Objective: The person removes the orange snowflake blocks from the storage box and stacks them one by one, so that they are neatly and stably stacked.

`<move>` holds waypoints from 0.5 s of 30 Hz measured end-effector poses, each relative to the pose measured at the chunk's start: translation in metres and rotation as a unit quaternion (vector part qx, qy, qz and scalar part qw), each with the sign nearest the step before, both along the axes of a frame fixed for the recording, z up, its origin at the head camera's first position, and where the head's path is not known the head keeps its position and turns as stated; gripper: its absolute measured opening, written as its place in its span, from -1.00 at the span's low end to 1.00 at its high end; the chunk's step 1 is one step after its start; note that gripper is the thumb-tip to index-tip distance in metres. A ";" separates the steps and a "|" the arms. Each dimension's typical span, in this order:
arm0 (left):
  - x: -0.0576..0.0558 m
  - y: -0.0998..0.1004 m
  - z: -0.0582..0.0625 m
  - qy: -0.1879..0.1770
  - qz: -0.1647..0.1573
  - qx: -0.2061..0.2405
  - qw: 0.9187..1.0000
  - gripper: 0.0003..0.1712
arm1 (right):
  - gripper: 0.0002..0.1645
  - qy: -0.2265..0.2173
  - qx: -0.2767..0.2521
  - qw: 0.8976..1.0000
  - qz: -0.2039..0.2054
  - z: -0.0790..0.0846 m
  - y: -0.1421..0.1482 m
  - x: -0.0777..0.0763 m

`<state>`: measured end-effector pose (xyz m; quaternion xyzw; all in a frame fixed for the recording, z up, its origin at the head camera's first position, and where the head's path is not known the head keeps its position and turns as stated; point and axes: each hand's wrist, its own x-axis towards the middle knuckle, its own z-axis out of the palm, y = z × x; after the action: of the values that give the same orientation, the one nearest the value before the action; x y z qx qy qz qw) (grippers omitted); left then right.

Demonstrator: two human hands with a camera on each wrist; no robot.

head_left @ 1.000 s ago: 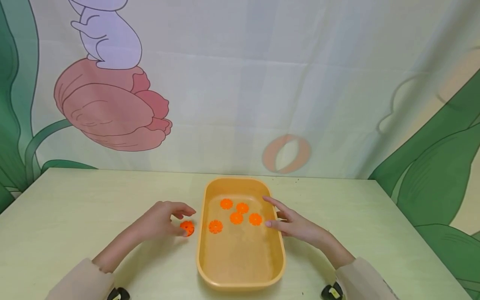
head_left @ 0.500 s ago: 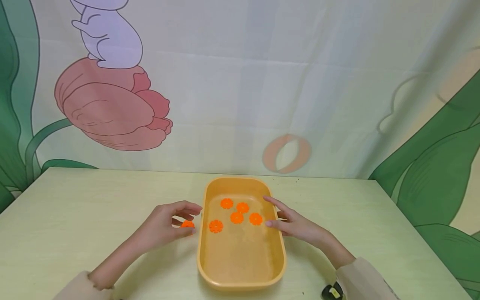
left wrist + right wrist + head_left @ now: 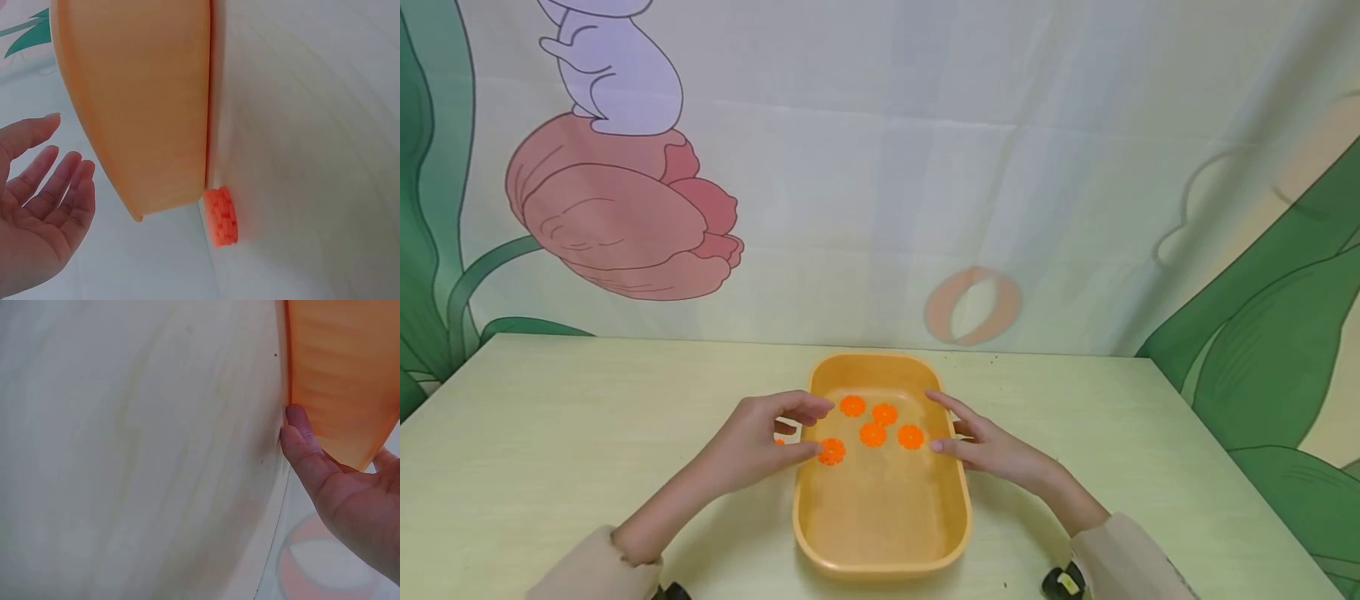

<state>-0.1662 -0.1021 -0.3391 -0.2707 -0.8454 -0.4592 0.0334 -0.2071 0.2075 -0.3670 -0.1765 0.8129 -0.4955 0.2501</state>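
A yellow-orange tray (image 3: 880, 572) holds several flat orange flower-shaped discs (image 3: 872, 434) on its floor. My left hand (image 3: 767, 442) reaches over the tray's left rim, thumb and fingers spread apart with nothing between them. In the left wrist view, that hand (image 3: 47, 206) is raised beside the tray wall (image 3: 134, 106). A short stack of orange discs (image 3: 220, 216) stands on the table against the tray's outer side, mostly hidden behind the left hand in the head view. My right hand (image 3: 992, 450) grips the right rim, thumb and index finger inside, the other fingers on the outer wall (image 3: 344, 375).
The pale table (image 3: 587, 417) extends to both sides of the tray. Behind it hangs a printed cloth (image 3: 850, 167) with a rabbit, a tulip and green leaves. A few dark specks (image 3: 994, 359) dot the tabletop near the back edge.
My left hand has moved right, from beside the orange stack to over the tray's left rim, covering most of the stack. The right hand and tray stay in place.
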 end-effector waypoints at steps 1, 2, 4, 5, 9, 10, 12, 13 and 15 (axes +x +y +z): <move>-0.001 0.002 0.000 0.001 -0.002 -0.002 1.000 -0.60 | -0.14 0.000 0.000 1.000 0.000 0.000 0.000 0.000; -0.002 0.004 0.000 0.000 -0.004 -0.004 1.000 -0.60 | -0.13 -0.001 -0.001 1.000 0.000 0.000 0.000 0.000; -0.003 0.008 0.000 -0.006 -0.012 -0.004 1.000 -0.60 | -0.13 -0.001 -0.002 1.000 0.001 0.001 0.000 0.000; -0.004 0.010 -0.001 -0.010 -0.017 -0.003 1.000 -0.60 | -0.13 -0.002 -0.003 1.000 0.001 0.001 0.000 0.000; -0.010 0.016 -0.001 -0.011 -0.039 -0.023 0.999 -0.59 | -0.13 0.000 -0.004 1.000 0.007 0.001 -0.001 0.000; -0.011 0.017 -0.001 -0.007 -0.045 -0.034 0.998 -0.58 | -0.12 0.000 -0.003 1.000 0.008 0.001 -0.001 0.000; -0.015 0.019 0.000 0.003 -0.055 -0.064 0.996 -0.58 | -0.13 0.002 -0.003 1.000 0.009 0.001 -0.001 0.000; -0.017 0.020 0.001 0.006 -0.060 -0.079 0.995 -0.58 | -0.13 0.001 -0.002 1.000 0.007 0.001 -0.001 0.000; -0.020 0.022 0.002 0.011 -0.068 -0.113 0.991 -0.58 | -0.12 0.001 0.000 1.000 0.005 0.002 0.000 0.001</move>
<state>-0.1857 -0.0801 -0.3368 -0.3348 -0.8708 -0.3594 -0.0195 -0.2065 0.2073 -0.3653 -0.1807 0.8122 -0.4944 0.2514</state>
